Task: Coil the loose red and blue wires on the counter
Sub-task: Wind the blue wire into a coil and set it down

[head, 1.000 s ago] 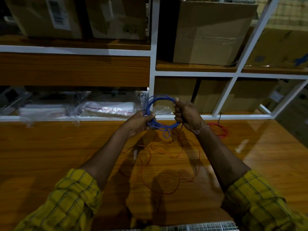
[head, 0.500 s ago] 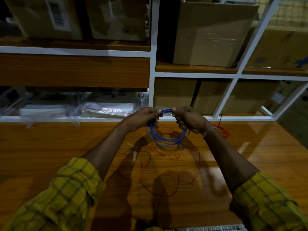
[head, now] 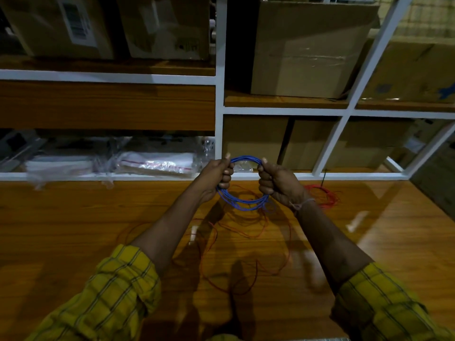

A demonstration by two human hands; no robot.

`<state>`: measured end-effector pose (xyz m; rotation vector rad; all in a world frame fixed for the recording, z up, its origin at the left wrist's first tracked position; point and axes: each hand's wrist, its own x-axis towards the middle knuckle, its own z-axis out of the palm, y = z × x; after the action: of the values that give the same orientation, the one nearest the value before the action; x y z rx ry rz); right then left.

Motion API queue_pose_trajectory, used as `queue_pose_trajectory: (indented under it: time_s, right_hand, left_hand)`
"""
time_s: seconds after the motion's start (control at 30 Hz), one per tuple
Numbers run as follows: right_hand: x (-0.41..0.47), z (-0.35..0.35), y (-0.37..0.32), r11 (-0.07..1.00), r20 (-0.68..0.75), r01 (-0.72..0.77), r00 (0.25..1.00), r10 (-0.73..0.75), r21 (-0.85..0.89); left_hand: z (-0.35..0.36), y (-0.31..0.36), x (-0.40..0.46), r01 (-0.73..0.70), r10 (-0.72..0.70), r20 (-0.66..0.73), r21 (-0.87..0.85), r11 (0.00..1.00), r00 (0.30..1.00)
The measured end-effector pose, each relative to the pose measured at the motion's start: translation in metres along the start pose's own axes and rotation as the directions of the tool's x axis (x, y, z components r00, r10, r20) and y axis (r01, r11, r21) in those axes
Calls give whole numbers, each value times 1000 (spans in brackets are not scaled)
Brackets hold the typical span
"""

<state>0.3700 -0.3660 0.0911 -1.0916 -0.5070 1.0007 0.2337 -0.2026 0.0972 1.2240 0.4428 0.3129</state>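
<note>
A blue wire coil [head: 242, 202] of several loops hangs in the air above the wooden counter [head: 73, 230]. My left hand [head: 218, 177] grips its left side and my right hand [head: 277, 182] grips its right side, both fists closed around the loops. Below them a long loose red wire [head: 246, 232] sprawls in wide curves over the counter. A small bundle of red wire [head: 325, 194] lies on the counter just right of my right wrist.
White-framed shelving [head: 219, 112] rises behind the counter, with cardboard boxes [head: 307, 50] above and clear plastic bags [head: 152, 163] on the lowest shelf at left. A small white item [head: 193, 233] lies among the red wire.
Both hands have shifted their hold on the blue coil and moved apart to its two sides. The coil now hangs as an open ring between them.
</note>
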Motion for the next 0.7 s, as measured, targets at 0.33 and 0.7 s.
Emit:
queue_pose_trajectory:
  time_s: [0.33, 0.7]
  right_hand:
    - [3, -31, 29, 954, -139, 47, 990, -6, 295]
    - [-7, -62, 60, 920, -34, -66, 996, 86, 386]
  left_hand:
    - [11, -26, 1, 179, -134, 147, -357, 917, 980]
    - [38, -23, 13, 190, -200, -30, -193, 963, 979]
